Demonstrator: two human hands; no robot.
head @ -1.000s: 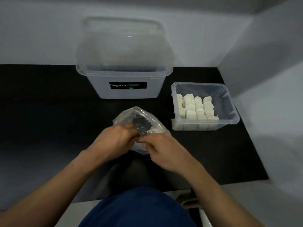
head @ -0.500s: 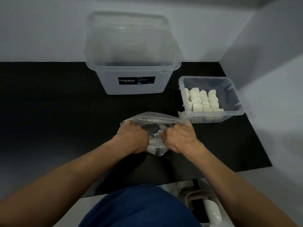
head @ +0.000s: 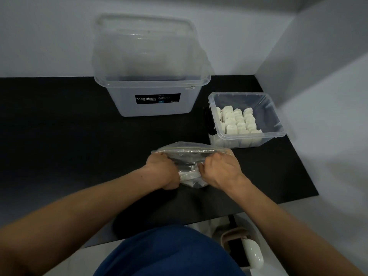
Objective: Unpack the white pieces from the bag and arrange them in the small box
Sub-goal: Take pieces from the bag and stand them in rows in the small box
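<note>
A clear plastic bag (head: 189, 154) lies on the black mat in front of me, with white pieces showing through its lower part. My left hand (head: 162, 170) grips the bag's left side and my right hand (head: 221, 169) grips its right side, so the mouth is stretched wide between them. To the right stands the small clear box (head: 276, 120), holding several white pieces (head: 238, 120) packed in rows on its left half.
A large clear Megabox tub (head: 153, 90) stands behind the bag, its lid leaning against the white back wall. The black mat (head: 59, 136) covers the table. A white wall closes off the right side. My blue-clad knee is below.
My hands have moved apart from the bag's middle to its two sides, stretching the mouth wide. The camera view has shifted a little.
</note>
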